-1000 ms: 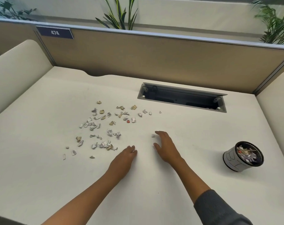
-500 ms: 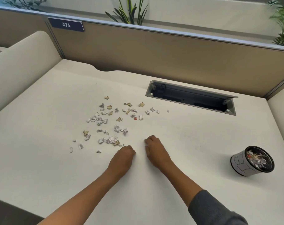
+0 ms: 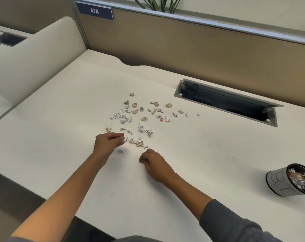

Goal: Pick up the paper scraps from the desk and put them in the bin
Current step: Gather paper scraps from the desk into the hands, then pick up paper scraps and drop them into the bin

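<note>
Several small white and tan paper scraps lie scattered across the middle of the cream desk. My left hand sits at the near-left edge of the scatter, its thumb and fingertips pinched on a white scrap. A single blurred scrap lies just below that hand. My right hand rests on the desk nearer to me, curled into a fist over a scrap that is hidden inside it. The small grey bin stands at the far right, tilted toward me, with scraps inside.
An open grey cable tray is sunk into the desk behind the scraps. A tan partition with a "474" label closes the back. A cream side divider rises on the left. The desk's front edge runs lower left.
My right hand closed over the lone white scrap and drew back toward me. My left hand moved forward and left to the scraps and pinched its fingers. The view swung left.
</note>
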Action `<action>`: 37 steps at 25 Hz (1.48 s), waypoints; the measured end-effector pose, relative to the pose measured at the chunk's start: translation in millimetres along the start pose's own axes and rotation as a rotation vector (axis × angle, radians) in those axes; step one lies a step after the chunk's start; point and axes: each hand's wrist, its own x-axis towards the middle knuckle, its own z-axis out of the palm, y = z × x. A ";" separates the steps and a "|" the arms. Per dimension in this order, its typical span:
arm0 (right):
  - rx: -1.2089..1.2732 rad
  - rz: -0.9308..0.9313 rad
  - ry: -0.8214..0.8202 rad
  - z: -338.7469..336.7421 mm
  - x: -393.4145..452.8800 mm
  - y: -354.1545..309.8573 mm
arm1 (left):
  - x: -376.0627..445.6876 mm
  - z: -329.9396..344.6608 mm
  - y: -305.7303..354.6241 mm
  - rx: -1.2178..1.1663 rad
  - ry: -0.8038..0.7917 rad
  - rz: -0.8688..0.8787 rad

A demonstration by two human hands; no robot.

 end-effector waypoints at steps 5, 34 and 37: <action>0.023 -0.113 -0.169 30.4 -8.9 -34.4 | 2.7 -25.6 -2.0 -0.259 0.029 -0.056; 0.386 -0.014 0.074 -1.6 27.3 -77.3 | -23.4 -1.9 -29.8 -0.590 -0.120 -0.491; 0.450 0.003 0.151 -7.3 38.5 -71.8 | -24.0 5.4 -27.5 -0.637 -0.174 -0.513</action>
